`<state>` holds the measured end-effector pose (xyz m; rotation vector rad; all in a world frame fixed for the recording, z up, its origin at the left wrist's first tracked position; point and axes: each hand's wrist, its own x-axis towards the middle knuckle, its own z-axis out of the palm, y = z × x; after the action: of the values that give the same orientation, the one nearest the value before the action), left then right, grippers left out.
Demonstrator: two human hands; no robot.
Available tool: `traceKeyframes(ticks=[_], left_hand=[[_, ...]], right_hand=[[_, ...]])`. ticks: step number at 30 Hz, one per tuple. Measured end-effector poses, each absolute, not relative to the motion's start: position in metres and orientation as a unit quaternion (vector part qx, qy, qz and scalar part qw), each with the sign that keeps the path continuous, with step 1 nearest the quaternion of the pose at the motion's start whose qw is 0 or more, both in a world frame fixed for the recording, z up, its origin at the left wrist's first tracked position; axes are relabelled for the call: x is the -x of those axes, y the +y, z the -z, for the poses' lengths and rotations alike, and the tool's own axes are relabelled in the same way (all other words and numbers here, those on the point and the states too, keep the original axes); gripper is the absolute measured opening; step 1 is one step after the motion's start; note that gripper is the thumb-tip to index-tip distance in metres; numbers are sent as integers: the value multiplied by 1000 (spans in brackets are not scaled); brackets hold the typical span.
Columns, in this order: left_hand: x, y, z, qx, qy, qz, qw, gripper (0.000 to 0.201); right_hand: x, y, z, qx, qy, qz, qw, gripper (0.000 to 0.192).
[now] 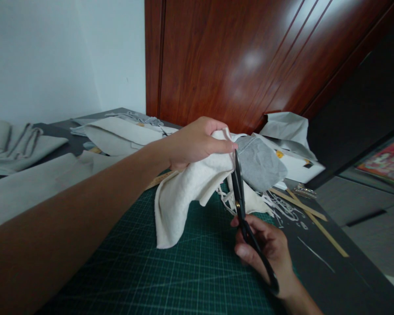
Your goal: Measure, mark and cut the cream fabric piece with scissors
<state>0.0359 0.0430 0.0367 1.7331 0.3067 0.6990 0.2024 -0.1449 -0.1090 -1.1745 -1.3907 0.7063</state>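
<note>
Left hand clenched on white fleece, held above green cutting mat. Right hand at 5 o'clock gripped black scissors, handle loops hidden in fist. Blades closed, upright, against grey patch. Scraps at 3 o'clock indistinct.

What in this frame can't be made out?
Head view:
- Scissors: tips hidden in the white fabric, handle loops hidden in the right hand.
- Left hand: fingertips buried in fabric.
- Colourful picture: cut off by the right edge, blurred.
- Small metal item: too small to identify.
</note>
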Motion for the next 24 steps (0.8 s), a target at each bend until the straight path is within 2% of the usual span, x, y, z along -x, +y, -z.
traceKeyframes(ticks=[4, 8, 14, 24], left_hand=[[-37, 45, -38, -702, 119, -289, 640, 20], [-39, 48, -37, -698, 123, -300, 639, 21], [-40, 46, -33, -729, 131, -304, 600, 14], [-40, 47, -32, -775, 134, -317, 530, 23]], right_hand=[[-201, -145, 106, 495, -596, -301, 556, 28], [-202, -144, 111, 490, -589, -304, 566, 28], [-204, -143, 111, 492, -594, -309, 557, 31], [-207, -145, 119, 490, -591, -310, 562, 31]])
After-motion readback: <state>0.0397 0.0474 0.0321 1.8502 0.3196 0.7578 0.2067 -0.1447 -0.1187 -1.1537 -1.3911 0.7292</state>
